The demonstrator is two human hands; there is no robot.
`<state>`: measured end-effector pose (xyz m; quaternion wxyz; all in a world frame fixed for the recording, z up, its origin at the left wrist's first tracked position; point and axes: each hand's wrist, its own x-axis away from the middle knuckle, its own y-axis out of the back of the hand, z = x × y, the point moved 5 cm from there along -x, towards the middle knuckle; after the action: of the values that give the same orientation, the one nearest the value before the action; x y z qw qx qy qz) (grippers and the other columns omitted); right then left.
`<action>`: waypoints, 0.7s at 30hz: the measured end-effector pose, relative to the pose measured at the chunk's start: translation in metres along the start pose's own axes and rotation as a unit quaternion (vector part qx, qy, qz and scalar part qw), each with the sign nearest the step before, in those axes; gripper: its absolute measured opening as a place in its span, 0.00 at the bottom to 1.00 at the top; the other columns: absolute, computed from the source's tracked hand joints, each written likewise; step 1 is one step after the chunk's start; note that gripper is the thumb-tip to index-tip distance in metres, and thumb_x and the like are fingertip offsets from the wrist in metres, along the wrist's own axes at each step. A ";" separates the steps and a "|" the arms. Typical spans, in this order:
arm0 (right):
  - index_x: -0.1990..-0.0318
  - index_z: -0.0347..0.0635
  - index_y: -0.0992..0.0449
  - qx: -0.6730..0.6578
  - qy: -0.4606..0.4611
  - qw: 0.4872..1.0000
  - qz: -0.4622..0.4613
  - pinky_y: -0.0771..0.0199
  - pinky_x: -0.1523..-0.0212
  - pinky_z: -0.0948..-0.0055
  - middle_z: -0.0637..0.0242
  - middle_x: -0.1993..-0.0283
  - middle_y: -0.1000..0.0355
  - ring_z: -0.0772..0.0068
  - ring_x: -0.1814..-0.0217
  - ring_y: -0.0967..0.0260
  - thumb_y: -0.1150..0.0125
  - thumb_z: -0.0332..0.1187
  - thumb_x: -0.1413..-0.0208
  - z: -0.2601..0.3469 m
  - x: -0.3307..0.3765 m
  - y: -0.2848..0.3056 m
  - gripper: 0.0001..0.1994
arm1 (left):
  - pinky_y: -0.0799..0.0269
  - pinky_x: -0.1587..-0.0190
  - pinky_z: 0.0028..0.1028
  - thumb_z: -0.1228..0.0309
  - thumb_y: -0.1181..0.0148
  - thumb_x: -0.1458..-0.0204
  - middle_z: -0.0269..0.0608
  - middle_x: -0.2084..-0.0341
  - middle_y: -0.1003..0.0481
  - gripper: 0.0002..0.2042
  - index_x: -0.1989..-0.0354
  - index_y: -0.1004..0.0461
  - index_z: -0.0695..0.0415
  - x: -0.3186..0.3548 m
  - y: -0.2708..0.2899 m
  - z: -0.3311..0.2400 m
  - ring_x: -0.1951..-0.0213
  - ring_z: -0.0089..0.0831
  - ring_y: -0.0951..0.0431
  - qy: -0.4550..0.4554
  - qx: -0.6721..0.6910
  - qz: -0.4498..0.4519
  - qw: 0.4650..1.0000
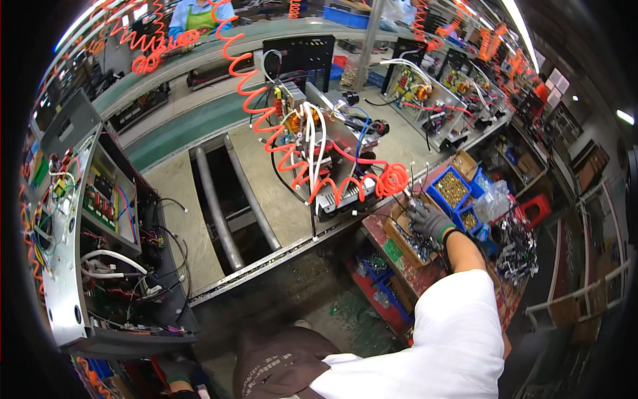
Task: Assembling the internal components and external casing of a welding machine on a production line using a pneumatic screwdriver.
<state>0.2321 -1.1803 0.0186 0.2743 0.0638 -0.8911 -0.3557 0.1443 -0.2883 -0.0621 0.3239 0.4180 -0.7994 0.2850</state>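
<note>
My right hand [430, 222], in a grey glove with a green cuff, is over an open cardboard box [420, 258] of small parts on the red bench. Its fingers are bent together near a thin silvery piece beside the red coiled hose [393, 178]; what they hold is unclear. My left hand [177, 368], also gloved, is low at the left, below a grey metal housing [65, 292] with boards and wires inside; its fingers are lost in shadow. Ahead, an opened electrical unit [319, 143] with white cables and a black panel stands on the line.
Blue bins [450, 189] of brass-coloured fasteners sit right of my right hand, near a clear plastic bag [492, 201] and a pile of dark cables [515, 249]. Metal rollers [216, 209] span a gap in the line. More opened units [425, 93] stand farther right. A person [201, 16] works across the line.
</note>
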 end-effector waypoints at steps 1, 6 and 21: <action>0.48 0.68 0.25 -0.005 0.013 1.000 0.001 0.55 0.28 0.51 0.72 0.27 0.47 0.57 0.22 0.59 0.52 0.42 0.40 -0.001 -0.001 -0.003 0.15 | 0.32 0.63 0.24 0.45 0.55 0.41 0.29 0.71 0.27 0.20 0.64 0.26 0.47 -0.002 0.000 0.003 0.68 0.24 0.29 0.019 0.038 0.039 0.998; 0.48 0.71 0.26 0.034 0.069 0.997 0.016 0.66 0.24 0.48 0.74 0.26 0.48 0.57 0.21 0.63 0.50 0.42 0.42 -0.008 0.009 0.001 0.16 | 0.31 0.47 0.31 0.47 0.48 0.47 0.38 0.55 0.26 0.27 0.47 0.29 0.55 -0.027 0.014 -0.026 0.54 0.36 0.27 -0.465 -0.546 0.064 0.694; 0.58 0.45 0.29 -0.297 0.114 0.929 -0.189 0.40 0.33 0.50 0.60 0.57 0.28 0.54 0.44 0.31 0.30 0.40 0.66 0.025 0.053 0.327 0.24 | 0.40 0.80 0.21 0.49 0.47 0.42 0.23 0.84 0.34 0.15 0.69 0.29 0.46 -0.065 0.037 -0.010 0.89 0.16 0.42 0.125 0.036 0.235 0.963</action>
<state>0.2005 -0.9401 0.2464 0.3083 0.1865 -0.6792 -0.6394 0.1440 -0.2311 -0.1117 0.3302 0.1905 -0.8173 0.4320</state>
